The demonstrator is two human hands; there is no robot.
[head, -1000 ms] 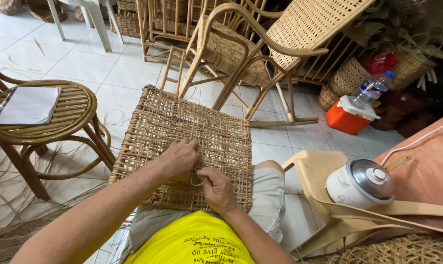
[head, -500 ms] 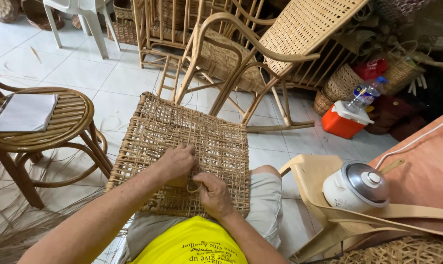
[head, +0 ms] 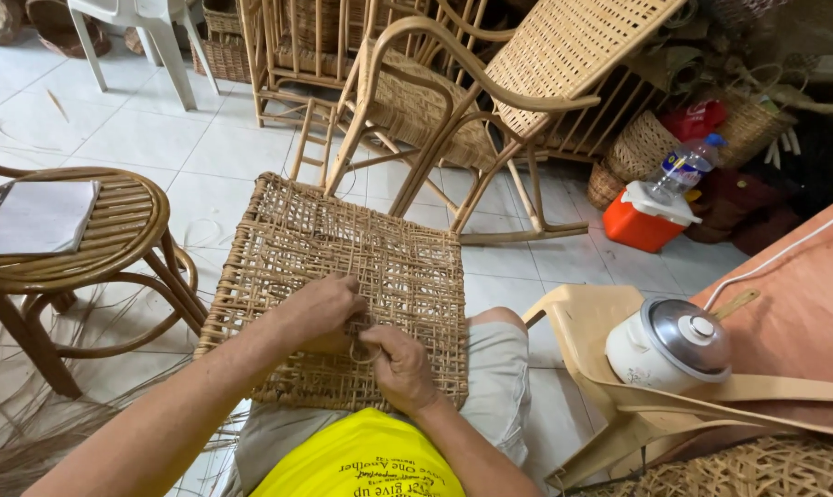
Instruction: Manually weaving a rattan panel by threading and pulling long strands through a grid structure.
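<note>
Both hands are staying on the near centre of the woven cane panel [head: 343,276], while the head camera is shifting slightly, so the panel and the rocking chair [head: 490,110] are sitting a little lower and nearer in view than half a second ago. No thing in the room is changing place.

The panel is lying flat across the person's lap, its far edge pointing toward the rocking chair. The left hand [head: 320,308] is pressing down on the weave with fingers curled; whether it is gripping a strand cannot be told. The right hand [head: 400,366] is pinching a thin cane strand [head: 361,352], which is forming a small loop between the two hands. That grip is closed on the strand.

Handling judgement: the panel is appearing light and fairly stiff as a whole, with open gaps in the lattice. Single strands are appearing thin, springy and liable to kink or split if bent sharply. The rim is looking like the soundest place to hold the panel; a strand is best being held close to the point where it is entering the weave.

A round rattan stool [head: 85,239] carrying a flat pad is standing to the left. A white cooker pot [head: 665,345] is resting on a plastic chair [head: 582,322] to the right.
</note>
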